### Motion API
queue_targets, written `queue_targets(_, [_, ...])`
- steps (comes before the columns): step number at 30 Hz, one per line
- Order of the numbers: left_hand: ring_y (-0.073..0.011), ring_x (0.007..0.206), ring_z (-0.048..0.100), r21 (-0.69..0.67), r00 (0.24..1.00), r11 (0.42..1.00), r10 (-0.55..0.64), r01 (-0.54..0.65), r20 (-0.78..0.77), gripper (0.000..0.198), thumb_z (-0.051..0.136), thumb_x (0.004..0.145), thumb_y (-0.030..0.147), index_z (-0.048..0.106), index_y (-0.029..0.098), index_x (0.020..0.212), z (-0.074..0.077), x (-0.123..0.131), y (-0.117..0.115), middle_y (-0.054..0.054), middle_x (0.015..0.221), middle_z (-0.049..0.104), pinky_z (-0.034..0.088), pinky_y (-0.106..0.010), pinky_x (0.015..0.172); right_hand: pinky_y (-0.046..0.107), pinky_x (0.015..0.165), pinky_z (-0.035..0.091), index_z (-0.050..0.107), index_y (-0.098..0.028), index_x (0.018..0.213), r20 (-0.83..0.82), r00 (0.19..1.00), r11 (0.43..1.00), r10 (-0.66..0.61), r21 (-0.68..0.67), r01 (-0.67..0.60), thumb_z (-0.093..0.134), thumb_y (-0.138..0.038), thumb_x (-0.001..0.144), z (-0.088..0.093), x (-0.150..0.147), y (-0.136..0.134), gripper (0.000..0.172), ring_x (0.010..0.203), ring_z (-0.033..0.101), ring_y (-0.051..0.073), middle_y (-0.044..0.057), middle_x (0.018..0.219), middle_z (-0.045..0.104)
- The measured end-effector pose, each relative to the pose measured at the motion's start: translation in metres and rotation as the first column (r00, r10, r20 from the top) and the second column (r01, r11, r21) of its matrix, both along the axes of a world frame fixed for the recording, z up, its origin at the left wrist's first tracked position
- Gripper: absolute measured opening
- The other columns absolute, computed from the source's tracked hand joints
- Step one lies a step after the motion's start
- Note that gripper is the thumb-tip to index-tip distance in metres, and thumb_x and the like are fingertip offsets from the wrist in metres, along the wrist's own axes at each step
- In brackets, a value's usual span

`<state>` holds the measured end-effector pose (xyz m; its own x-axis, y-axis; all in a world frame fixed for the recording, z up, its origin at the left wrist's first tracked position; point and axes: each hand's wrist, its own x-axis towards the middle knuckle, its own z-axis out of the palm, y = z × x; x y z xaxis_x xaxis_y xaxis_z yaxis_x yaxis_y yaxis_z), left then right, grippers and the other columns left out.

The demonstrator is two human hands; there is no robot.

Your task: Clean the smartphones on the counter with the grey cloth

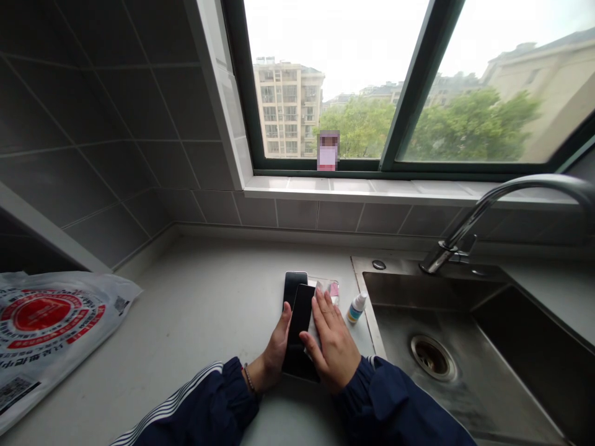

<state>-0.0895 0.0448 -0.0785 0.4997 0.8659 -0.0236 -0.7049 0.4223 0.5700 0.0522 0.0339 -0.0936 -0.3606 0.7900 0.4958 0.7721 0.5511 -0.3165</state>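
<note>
Two bare hands, with one dark, flat device, probably a phone [301, 310], between them. Position: above or on the worktop [223, 297], just right of the left hand [273, 350], just left of the right hand [335, 347]; touching both, neither clearly nearer. Long axis: near to far, far end leaning slightly right.

Left hand: partly closed, in hold of the phone by its left edge; thumb along the side, other fingers mostly hidden. Right hand: flattened, fingers straight and close together, thumb across the dark face; white tissue or cloth [313, 327] beneath, pressed to the phone's right part. Any pinch on it: cannot tell.

Second dark device [295, 280], phone-like: just beyond the first and slightly left, lower part hidden.

Containers. Clear, flat case or tray [334, 289], pink patch inside or beneath: beyond and partly under the right fingertips; further contents not distinguishable. Small bottle [356, 308], white top, blue-and-yellow label: right of the right hand, near the sink [372, 328]; contents not visible. Steel sink: round drain [427, 356] in its floor, curved tap [469, 220] behind. Printed plastic bag [41, 334]: far left, well apart; contents hidden.
</note>
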Motion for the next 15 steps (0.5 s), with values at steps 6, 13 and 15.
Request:
queue_targets(6, [-0.0318, 0.140, 0.039, -0.068, 0.998, 0.996, 0.059, -0.058, 0.015, 0.068, 0.033, 0.095, 0.059, 0.042, 0.014, 0.146, 0.001, -0.002, 0.001, -0.013, 0.143, 0.053, 0.017, -0.044, 0.121, 0.057, 0.110, 0.038, 0.022, -0.006, 0.154, 0.060, 0.996, 0.998, 0.067, 0.008, -0.067, 0.042, -0.038, 0.100, 0.001, 0.000, -0.001, 0.066, 0.147, 0.016, 0.035, 0.020, 0.158, 0.019])
queue_targets(13, [-0.0346, 0.135, 0.044, -0.086, 0.994, 0.995, 0.067, -0.059, 0.090, 0.073, 0.033, 0.093, 0.063, 0.041, 0.012, 0.145, 0.002, -0.013, 0.005, -0.017, 0.140, 0.055, 0.019, -0.049, 0.119, 0.057, 0.111, 0.036, 0.032, -0.003, 0.149, 0.157, 0.974, 0.986, 0.165, -0.001, -0.167, 0.041, -0.038, 0.099, 0.014, -0.003, -0.010, 0.062, 0.148, 0.016, 0.034, 0.018, 0.158, 0.022])
queue_targets(15, [-0.0347, 0.133, 0.047, -0.106, 0.991, 0.992, 0.085, -0.074, 0.099, 0.073, 0.033, 0.093, 0.063, 0.044, 0.010, 0.143, 0.005, -0.015, 0.007, -0.018, 0.136, 0.058, 0.021, -0.049, 0.118, 0.056, 0.112, 0.034, 0.033, -0.003, 0.149, 0.169, 0.966, 0.980, 0.196, 0.002, -0.199, 0.042, -0.039, 0.099, 0.017, -0.004, -0.013, 0.062, 0.148, 0.016, 0.034, 0.017, 0.158, 0.023])
